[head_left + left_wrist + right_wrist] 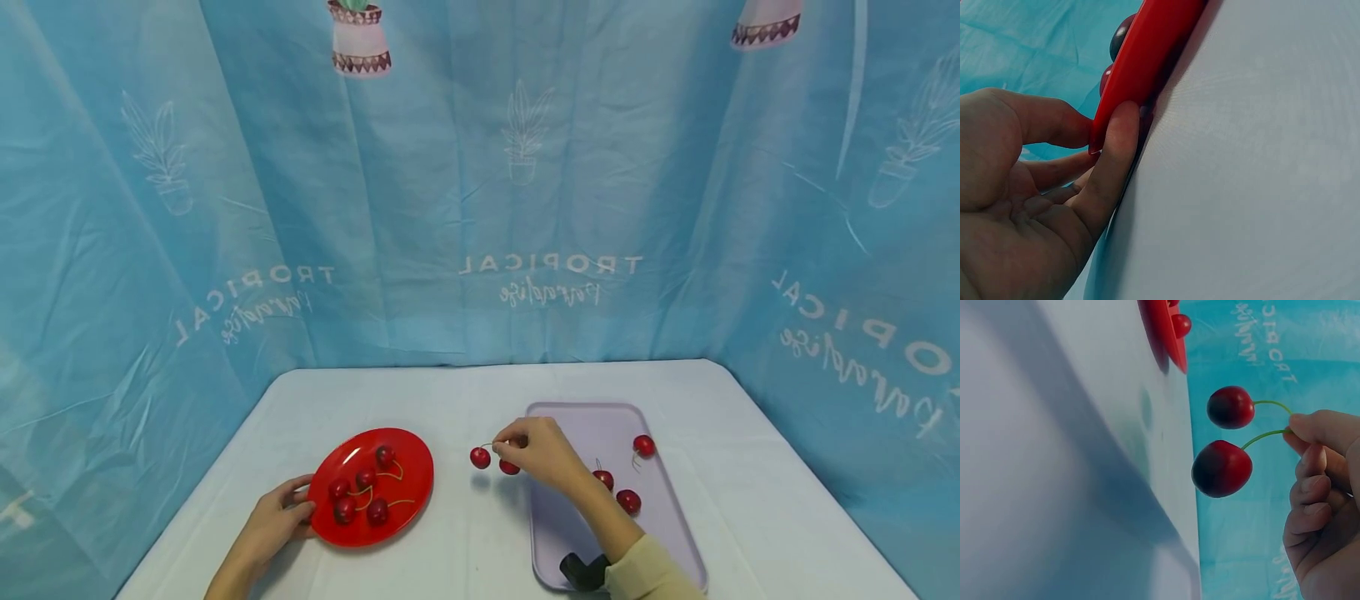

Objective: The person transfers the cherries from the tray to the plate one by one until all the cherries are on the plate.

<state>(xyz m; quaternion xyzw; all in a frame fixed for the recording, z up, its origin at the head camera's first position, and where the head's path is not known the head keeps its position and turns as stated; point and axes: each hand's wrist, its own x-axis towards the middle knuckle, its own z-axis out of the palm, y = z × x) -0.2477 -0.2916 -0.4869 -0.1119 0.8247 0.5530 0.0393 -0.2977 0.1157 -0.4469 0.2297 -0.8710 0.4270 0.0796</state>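
cherries [1222, 465] hang below right hand [540, 452], stems [1264, 435] pinched

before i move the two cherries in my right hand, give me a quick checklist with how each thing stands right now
1. Stem grip: ok. The right hand pinches the stems of two cherries.
2. Plate held: ok. The left hand grips the rim of the red plate.
3. Plate flat on the table: cannot tell. A finger is under its edge.
4. Room on the plate: ok. Five cherries lie there, with bare surface beside them.
5. Held pair over the plate: not ok. It hangs between plate and tray.
6. Tray emptied: not ok. Three cherries show on it.
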